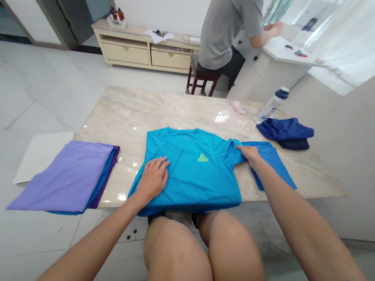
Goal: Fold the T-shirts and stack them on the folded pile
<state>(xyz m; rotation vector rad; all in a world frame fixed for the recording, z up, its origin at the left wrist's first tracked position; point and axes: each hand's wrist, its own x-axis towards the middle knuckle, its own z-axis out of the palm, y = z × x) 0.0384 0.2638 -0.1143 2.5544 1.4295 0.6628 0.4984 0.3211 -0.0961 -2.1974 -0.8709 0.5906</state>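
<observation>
Your turquoise shirt lies on the marble bench, right in front of your knees. Your left hand rests palm down on its front, grip unclenched. Your right hand has its grip clamped on the sleeve, just beside folded blue fabric. To your left lies a garment stack in 3 colors, lavender uppermost; a bottle stands beyond the blue fabric.

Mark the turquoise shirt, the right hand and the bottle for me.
Turquoise shirt (pixel 196 175): head view, on its front.
Right hand (pixel 251 155): head view, on the back of the hand.
Bottle (pixel 271 106): head view, on the middle of its body.
</observation>
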